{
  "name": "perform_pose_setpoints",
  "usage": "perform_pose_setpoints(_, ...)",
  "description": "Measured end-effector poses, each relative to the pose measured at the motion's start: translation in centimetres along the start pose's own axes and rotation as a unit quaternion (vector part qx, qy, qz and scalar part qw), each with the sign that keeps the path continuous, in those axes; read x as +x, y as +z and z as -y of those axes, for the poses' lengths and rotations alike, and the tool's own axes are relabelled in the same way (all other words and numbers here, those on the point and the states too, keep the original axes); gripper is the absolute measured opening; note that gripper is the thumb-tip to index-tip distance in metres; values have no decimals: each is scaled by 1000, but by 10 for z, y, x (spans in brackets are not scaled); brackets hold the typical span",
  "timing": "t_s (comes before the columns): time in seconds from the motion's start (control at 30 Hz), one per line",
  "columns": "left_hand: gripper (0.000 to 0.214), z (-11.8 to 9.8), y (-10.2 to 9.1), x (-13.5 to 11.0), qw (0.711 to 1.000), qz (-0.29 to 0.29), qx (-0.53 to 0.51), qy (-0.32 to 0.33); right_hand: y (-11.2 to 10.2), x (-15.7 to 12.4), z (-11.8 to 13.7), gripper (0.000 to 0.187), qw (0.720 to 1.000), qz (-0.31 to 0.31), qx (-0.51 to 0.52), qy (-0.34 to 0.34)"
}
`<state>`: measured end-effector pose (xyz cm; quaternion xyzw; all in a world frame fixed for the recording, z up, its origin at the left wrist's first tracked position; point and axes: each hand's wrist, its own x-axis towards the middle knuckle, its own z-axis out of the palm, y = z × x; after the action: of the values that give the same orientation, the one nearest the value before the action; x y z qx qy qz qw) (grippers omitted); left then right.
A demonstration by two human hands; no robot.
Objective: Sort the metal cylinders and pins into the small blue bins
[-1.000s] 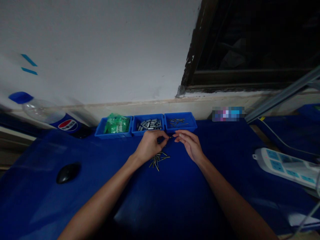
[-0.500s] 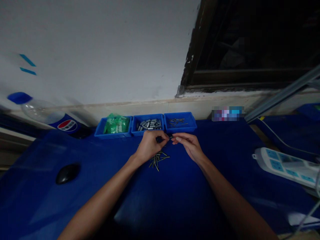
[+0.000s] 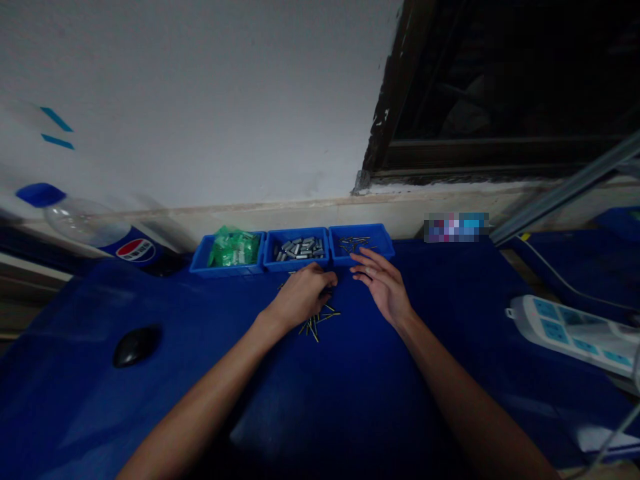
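My left hand (image 3: 303, 293) is low over the table with curled fingers. Whatever it holds, if anything, is hidden. Beside and partly under it lies a loose pile of thin metal pins (image 3: 314, 324), gold and silver in colour. My right hand (image 3: 384, 283) is raised just in front of the right blue bin (image 3: 387, 252), its fingers apart and nothing seen in them. Several thin pins (image 3: 353, 244) lie in that bin. Short silver cylinders (image 3: 303, 249) fill the middle blue bin (image 3: 296, 267). Green plastic packaging (image 3: 234, 247) sits in the left blue bin (image 3: 225, 271).
On the left, a cola bottle (image 3: 100, 227) leans by the wall and a black computer mouse (image 3: 135, 345) rests on the blue table cover (image 3: 320, 413). To the right are a white power strip (image 3: 575, 337), cables and a slanted metal bar (image 3: 565, 187).
My hands have moved apart from where their fingertips met around a small dark piece. The left has dropped toward the pile; the right has opened its fingers near the right bin.
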<state>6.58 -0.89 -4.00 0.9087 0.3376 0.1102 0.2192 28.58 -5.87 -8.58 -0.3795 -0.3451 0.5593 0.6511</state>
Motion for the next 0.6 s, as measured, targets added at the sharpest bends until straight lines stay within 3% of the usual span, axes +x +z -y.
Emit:
perform_pose_setpoints(0.23, 31, 2, 9, 2, 999, 7, 26, 36, 0, 1, 0, 29, 1000, 7, -7, 9)
perform_pose_setpoints(0.43, 27, -2, 9, 3, 990, 44, 121, 61, 2, 1, 2, 29, 1000, 3, 2, 13)
perform_pose_setpoints(0.6, 38, -6, 7, 2, 990, 14, 124, 61, 1, 1, 2, 30, 1000, 4, 3, 15)
